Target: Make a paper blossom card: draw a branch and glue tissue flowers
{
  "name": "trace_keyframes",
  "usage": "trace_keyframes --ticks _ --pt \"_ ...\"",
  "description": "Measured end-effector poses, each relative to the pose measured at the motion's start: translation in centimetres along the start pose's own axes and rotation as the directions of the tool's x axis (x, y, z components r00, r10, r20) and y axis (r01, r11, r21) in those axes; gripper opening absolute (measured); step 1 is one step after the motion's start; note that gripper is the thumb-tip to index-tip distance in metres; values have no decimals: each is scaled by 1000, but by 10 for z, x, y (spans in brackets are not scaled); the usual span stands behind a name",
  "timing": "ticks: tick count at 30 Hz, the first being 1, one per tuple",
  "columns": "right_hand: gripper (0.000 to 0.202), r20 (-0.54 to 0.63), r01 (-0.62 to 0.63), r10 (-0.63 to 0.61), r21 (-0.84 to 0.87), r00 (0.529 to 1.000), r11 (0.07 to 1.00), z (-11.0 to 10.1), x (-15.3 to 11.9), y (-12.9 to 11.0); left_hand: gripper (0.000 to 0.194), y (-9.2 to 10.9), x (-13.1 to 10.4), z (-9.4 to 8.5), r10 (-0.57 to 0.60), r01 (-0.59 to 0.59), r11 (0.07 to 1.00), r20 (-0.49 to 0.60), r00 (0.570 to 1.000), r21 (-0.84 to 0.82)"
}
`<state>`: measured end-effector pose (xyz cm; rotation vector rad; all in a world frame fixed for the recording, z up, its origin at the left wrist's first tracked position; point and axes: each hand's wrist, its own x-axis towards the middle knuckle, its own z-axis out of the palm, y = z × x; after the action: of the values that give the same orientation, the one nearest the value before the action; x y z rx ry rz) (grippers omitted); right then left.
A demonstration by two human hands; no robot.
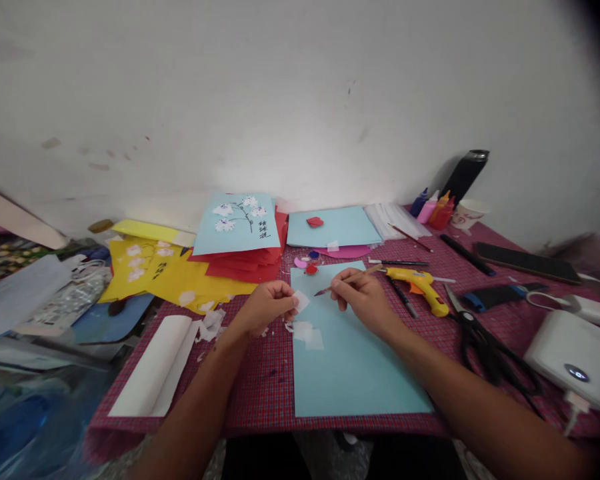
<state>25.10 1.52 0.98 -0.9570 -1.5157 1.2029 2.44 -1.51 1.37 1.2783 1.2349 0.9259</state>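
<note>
My left hand (273,308) pinches a small white paper square (303,303) at the left edge of a light blue sheet (360,373). In my right hand (361,297) is a thin paintbrush (337,287), gripped like a pen. Its dark tip points left, just short of the square. Two more white paper squares (314,339) lie on the blue sheet below my left hand. Beyond the sheet's top edge sit small caps of paint, with a red one (311,269) nearest. Torn white paper scraps (211,325) lie left of my left hand.
On the right are a yellow glue gun (420,287), black scissors (487,347), a white power bank (575,357) and a phone (527,262). Paint bottles (433,208), a paper cup (469,215) and a black flask (465,175) stand behind. A flower picture (237,223) tops red paper; folded white paper (153,367) lies left.
</note>
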Motion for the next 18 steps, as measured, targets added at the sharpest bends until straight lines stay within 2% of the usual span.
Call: trace_keyframes --ticks 2,5,13,18 --pt "26 0 19 -19 79 1000 997 0 -1 -3 22 -1 1 4 -5 4 999 -23 1000 -42" --pt "27 62 13 -21 123 998 992 4 -5 -3 26 2 1 9 -15 12 997 -40 999 -70" --pt "33 83 28 -28 2 996 1000 10 -6 -2 30 1 2 11 -2 1 996 -9 1000 -88" --pt "32 82 30 -29 -10 996 1000 10 -5 -1 24 1 1 11 -50 49 982 -2 999 -184"
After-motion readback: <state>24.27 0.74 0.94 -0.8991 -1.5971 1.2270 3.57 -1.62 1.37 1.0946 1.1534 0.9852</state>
